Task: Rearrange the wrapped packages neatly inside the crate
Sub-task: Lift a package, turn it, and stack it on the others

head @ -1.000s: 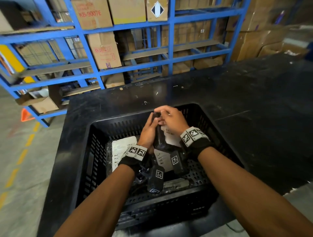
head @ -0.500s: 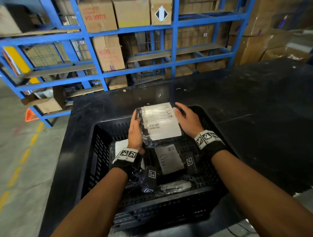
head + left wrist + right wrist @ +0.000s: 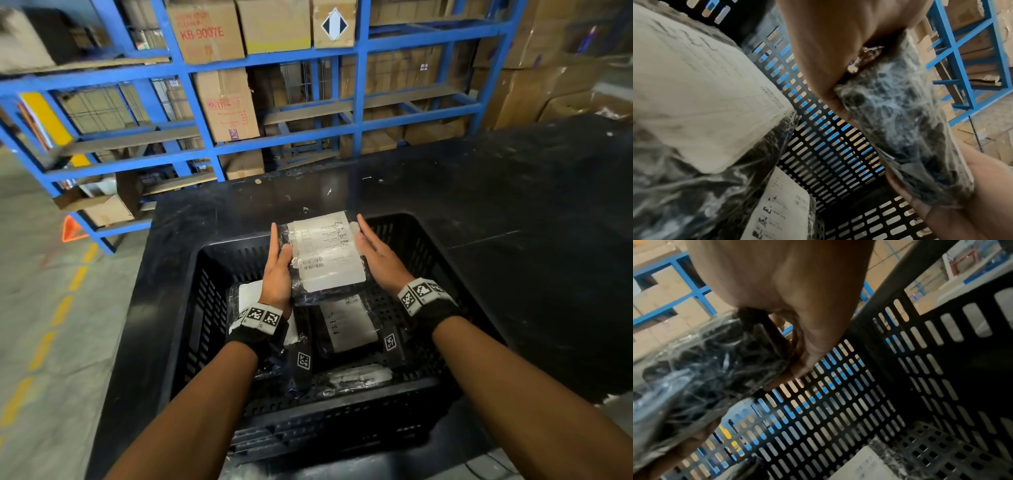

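Over the crate, hands hold package label-up, lengthwise away.

The top package is wrapped in glossy, crinkled clear plastic film, with 1 matt white paper label on it. The crate is matt black perforated plastic. The table is black, scuffed and faintly shiny. The rack looks like blue-painted metal and holds matt brown cardboard boxes.
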